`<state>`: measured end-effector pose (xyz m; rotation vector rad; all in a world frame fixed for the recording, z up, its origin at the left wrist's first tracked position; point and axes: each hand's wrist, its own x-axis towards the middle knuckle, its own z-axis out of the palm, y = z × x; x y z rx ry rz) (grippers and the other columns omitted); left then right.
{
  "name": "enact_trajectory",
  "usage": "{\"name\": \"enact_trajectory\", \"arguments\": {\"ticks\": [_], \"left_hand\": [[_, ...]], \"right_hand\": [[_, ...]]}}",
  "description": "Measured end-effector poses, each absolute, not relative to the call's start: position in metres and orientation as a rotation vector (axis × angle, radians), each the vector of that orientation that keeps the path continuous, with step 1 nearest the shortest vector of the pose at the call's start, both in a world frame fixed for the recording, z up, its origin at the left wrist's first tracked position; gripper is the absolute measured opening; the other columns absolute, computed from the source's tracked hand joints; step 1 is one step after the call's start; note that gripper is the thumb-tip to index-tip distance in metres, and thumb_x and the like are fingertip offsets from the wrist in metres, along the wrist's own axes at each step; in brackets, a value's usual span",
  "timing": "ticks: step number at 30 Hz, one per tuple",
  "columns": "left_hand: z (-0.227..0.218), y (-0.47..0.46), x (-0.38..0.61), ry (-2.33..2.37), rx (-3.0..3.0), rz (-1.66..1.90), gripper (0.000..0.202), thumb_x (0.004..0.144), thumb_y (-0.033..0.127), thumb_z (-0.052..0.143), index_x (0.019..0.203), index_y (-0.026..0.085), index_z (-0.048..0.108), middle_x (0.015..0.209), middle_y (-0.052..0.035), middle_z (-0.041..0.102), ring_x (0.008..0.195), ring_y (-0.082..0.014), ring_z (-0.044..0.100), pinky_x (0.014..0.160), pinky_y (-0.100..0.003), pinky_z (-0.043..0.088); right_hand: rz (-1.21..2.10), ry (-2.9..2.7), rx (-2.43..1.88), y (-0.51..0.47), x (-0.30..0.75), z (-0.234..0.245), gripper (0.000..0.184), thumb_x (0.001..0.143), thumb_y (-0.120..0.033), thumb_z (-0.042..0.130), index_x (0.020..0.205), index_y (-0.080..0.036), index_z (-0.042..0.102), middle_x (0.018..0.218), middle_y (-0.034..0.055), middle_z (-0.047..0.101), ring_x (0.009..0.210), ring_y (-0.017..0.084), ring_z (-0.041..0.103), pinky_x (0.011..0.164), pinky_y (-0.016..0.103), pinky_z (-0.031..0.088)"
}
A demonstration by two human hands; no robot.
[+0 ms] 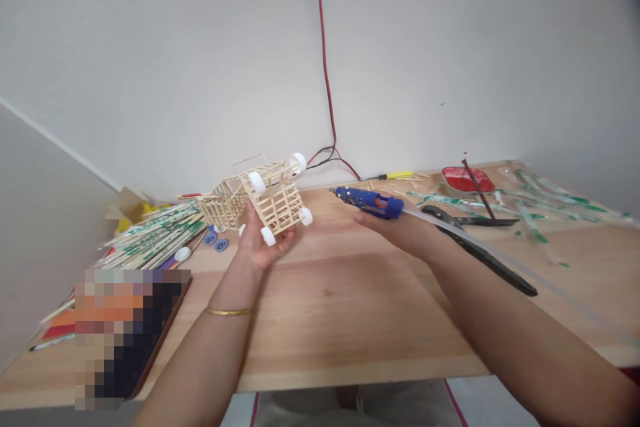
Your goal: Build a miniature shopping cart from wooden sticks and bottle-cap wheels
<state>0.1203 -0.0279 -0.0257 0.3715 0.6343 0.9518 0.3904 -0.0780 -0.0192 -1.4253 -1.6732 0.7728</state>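
Note:
My left hand (260, 245) is closed around a small model cart (278, 205) built from thin wooden sticks, lifted above the table and tilted. White caps, fixed at its corners like wheels, face partly toward me. A blue hot glue gun (369, 202) is in my right hand (403, 235), its nozzle pointing left toward the cart with a gap between them. From the gun's rear a long translucent glue stick (453, 223) trails over my forearm. The handle of the gun and most of my right fingers are hidden.
Packaged wooden sticks (155, 233) pile up at left, beside blue caps (221, 245) and a loose white cap (183, 254). A pixelated flat object (150, 327) lies in front. Behind are a yellow-handled tool (397, 175) and red container (465, 179); black pliers-like handles (493, 260) lie right.

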Motion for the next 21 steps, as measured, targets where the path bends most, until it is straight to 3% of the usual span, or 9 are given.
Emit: {"name": "enact_trajectory", "arguments": {"ticks": [3,6,15,21], "left_hand": [[-0.023,-0.03,0.121,0.621,0.357,0.942,0.076,0.085,0.074,0.021,0.107,0.015,0.064,0.083,-0.01,0.071,0.063,-0.0202,0.068,0.046,-0.031,0.058],[-0.024,-0.03,0.12,0.581,0.356,0.947,0.081,0.082,0.077,0.023,0.108,0.013,0.064,0.086,-0.0123,0.071,0.059,-0.0178,0.065,0.047,-0.03,0.058],[-0.028,-0.028,0.117,0.521,0.401,0.924,0.08,0.078,0.08,0.031,0.098,0.012,0.068,0.084,-0.0139,0.07,0.06,-0.0151,0.063,0.052,-0.025,0.058],[-0.027,-0.03,0.119,0.559,0.385,0.946,0.071,0.082,0.074,0.039,0.1,0.011,0.068,0.084,-0.0138,0.07,0.064,-0.0154,0.065,0.054,-0.022,0.058]], "right_hand": [[0.368,-1.945,-1.647,-0.071,0.397,-0.028,0.029,0.076,-0.048,0.066,0.084,-0.022,0.057,0.079,0.0039,0.06,0.071,0.02,0.055,0.059,0.029,0.036],[0.216,-2.169,-1.633,-0.063,0.401,-0.041,0.021,0.076,-0.035,0.065,0.084,-0.02,0.055,0.09,0.007,0.058,0.078,0.021,0.056,0.064,0.029,0.036],[0.505,-2.359,-1.615,-0.062,0.4,-0.045,0.022,0.07,-0.032,0.066,0.075,-0.02,0.049,0.084,0.0048,0.057,0.071,0.017,0.052,0.061,0.027,0.036],[0.603,-2.428,-1.592,-0.062,0.407,-0.044,0.02,0.07,-0.031,0.065,0.083,-0.019,0.057,0.088,0.0049,0.061,0.077,0.02,0.056,0.064,0.028,0.039]]}}
